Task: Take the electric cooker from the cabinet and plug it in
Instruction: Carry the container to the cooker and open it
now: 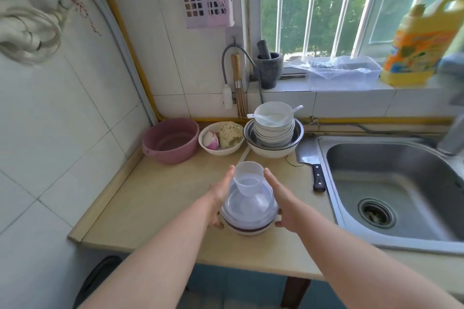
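Observation:
The electric cooker point(248, 216) is a small white pot with a dark band near its base and a clear domed lid. It stands at the front of the beige counter point(155, 208). A clear plastic cup point(248, 178) sits on the lid. My left hand point(221, 195) presses flat against the cooker's left side, thumb low by the base. My right hand point(283, 203) is on the right side with its fingers stretched forward past the cup. No cord from the cooker shows. A grey cable with a white plug end point(227, 98) hangs from a wall hook behind.
Behind the cooker stand a pink basin point(170, 140), a bowl with onion and food point(221, 138) and stacked bowls point(273, 128). A cleaver point(312, 165) lies by the steel sink point(391, 183) on the right. A mortar point(268, 68) and a yellow detergent bottle point(421, 37) sit on the windowsill.

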The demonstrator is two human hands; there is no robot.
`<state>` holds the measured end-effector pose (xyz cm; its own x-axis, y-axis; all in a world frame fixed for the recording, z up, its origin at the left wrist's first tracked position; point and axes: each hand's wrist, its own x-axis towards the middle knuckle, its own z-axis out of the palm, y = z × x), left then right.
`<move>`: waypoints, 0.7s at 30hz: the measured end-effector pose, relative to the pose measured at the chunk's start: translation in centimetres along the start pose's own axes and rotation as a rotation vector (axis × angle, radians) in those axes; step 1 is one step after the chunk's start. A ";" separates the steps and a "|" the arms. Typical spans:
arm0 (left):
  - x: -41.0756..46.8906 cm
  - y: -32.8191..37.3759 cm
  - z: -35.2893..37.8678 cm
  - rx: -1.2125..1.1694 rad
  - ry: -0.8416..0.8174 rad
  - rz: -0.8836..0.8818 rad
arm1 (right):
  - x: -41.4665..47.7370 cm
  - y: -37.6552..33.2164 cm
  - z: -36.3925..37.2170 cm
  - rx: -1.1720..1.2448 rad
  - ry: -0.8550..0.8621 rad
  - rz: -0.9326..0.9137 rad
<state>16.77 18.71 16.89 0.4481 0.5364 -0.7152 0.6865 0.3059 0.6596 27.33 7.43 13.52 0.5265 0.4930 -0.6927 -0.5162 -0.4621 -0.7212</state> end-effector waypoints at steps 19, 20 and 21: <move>-1.8 5.0 8.9 0.415 -0.440 0.216 | -6.9 4.1 -5.9 0.590 0.461 -0.187; -2.5 5.0 10.2 0.432 -0.477 0.216 | -7.6 4.6 -7.1 0.616 0.494 -0.198; -3.2 4.9 11.8 0.446 -0.509 0.228 | -8.6 5.2 -8.4 0.644 0.523 -0.209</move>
<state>25.47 9.21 19.70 0.7452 0.0813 -0.6619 0.6642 -0.1791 0.7258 25.80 -5.45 15.62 0.8158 0.0448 -0.5765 -0.5737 0.1880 -0.7972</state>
